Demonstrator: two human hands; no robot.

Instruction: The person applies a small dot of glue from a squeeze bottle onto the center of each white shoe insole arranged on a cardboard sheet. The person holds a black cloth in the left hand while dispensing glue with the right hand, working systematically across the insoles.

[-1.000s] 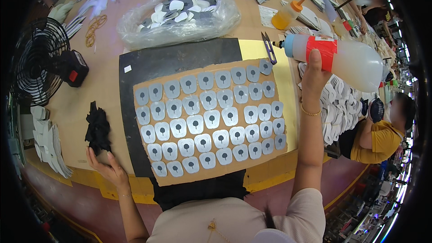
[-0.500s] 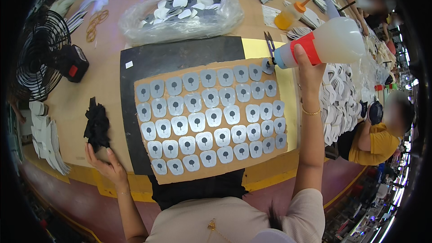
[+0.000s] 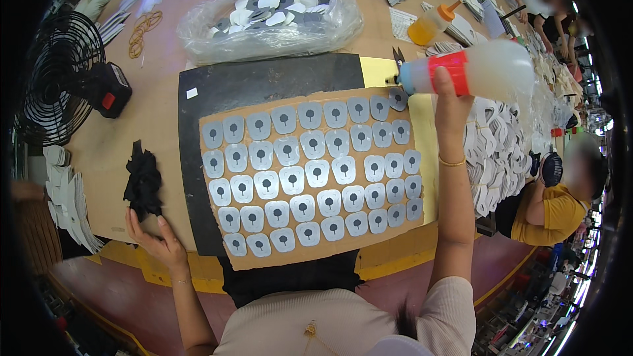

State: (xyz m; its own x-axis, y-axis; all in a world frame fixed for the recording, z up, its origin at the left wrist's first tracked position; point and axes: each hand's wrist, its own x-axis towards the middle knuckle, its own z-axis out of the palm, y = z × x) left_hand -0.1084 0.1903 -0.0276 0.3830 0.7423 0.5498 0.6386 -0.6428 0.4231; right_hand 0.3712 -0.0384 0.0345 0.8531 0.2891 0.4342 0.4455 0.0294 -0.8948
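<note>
My right hand [image 3: 452, 100] is closed around a translucent squeeze bottle [image 3: 500, 71] with a red band and a blue cap. The bottle lies tilted on its side, its dark tip just above the top-right piece [image 3: 398, 99] on a cardboard sheet [image 3: 297, 256]. Rows of small grey rounded pieces, each with a dark tree-like mark, cover that sheet. At the table's near left edge rests my left hand [image 3: 157, 242], fingers apart, the fingertips at the lower end of a crumpled black cloth [image 3: 143, 179].
Under the cardboard lie a black mat [image 3: 257, 79] and a yellow sheet [image 3: 430, 158]. Beyond are a clear bag [image 3: 198, 43] of cut pieces, scissors [image 3: 398, 56] and an orange bottle [image 3: 428, 25]. A fan [image 3: 59, 79] stands left; piled white pieces [image 3: 494, 158] and co-workers are right.
The bottle has tipped closer to level and its tip has risen slightly off the corner piece. My left hand has stayed by the black cloth.
</note>
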